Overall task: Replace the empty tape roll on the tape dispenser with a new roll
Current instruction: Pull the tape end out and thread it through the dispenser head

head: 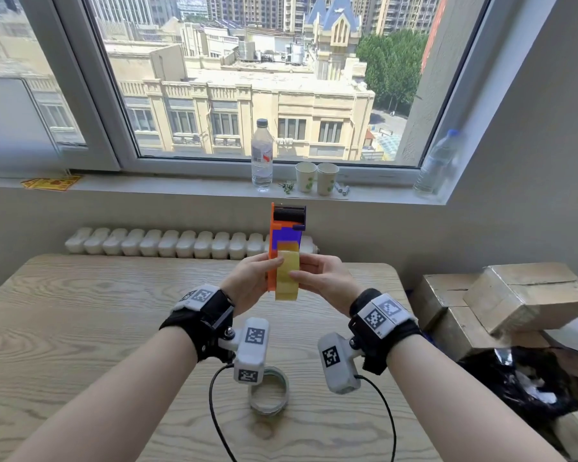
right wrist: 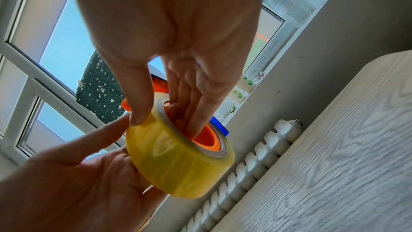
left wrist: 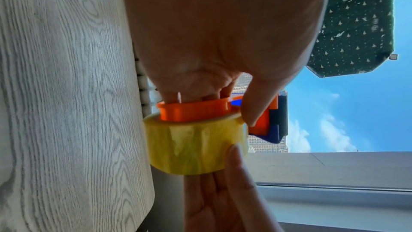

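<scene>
Head view: tape dispenser (head: 286,235), orange and blue, is held upright above the table (head: 80,328) between both hands. New tape roll (head: 287,275), yellow, is seated on the orange hub (right wrist: 206,138). Left hand (head: 252,283) is curled around the dispenser's side, thumb on the roll's edge. Right hand (head: 326,278) pinches the roll, fingers (right wrist: 196,112) inside the hub. Empty roll (head: 269,391) lies on the table below the wrists.

Head cam high, two wrist cams close in.
Head view looks forward and down over desk (head: 114,328) toward window (head: 247,78); each wrist view looks along its palm, very near tape roll (left wrist: 196,145), which all three share.
</scene>
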A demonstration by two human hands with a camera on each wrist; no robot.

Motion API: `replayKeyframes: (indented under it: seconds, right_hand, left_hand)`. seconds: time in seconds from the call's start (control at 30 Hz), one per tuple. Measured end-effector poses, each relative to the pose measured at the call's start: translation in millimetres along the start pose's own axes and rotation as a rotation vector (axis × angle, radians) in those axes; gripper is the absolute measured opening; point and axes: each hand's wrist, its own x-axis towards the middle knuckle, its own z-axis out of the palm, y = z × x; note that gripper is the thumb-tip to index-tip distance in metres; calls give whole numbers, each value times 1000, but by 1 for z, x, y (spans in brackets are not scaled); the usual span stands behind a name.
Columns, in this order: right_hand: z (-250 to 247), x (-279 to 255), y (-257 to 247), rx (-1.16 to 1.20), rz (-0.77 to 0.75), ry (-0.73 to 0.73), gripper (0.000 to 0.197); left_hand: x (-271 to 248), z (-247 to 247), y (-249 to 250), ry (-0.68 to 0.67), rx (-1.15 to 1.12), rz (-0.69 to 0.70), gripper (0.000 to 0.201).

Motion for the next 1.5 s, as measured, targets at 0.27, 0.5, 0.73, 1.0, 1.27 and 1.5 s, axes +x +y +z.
replayKeyframes:
  seconds: [0.27,0.5,0.73,1.0,1.27,1.5]
  right_hand:
    - [-3,0,-2,50,46,61,23]
    - [-3,1,-4,15,59,139,32]
    - [-2,-2,-7,-95,101,241,39]
    - [-10,-8,-7,-131,150,215,46]
    - [-16,-17,-5,-137,100,141,37]
    - [-15,-19,-5,-122,78,108,36]
  left_hand:
    - [-6,-1,0,-90,11,1,41]
    - [-8,5,-3,-93,45,3,62]
    - [-8,13,-10,-128,142,-20,66]
    - [-6,17,-20,-127,171,1,61]
    - [-6,23,-18,-113,144,39,52]
    - [-5,20,-19,-103,145,29,68]
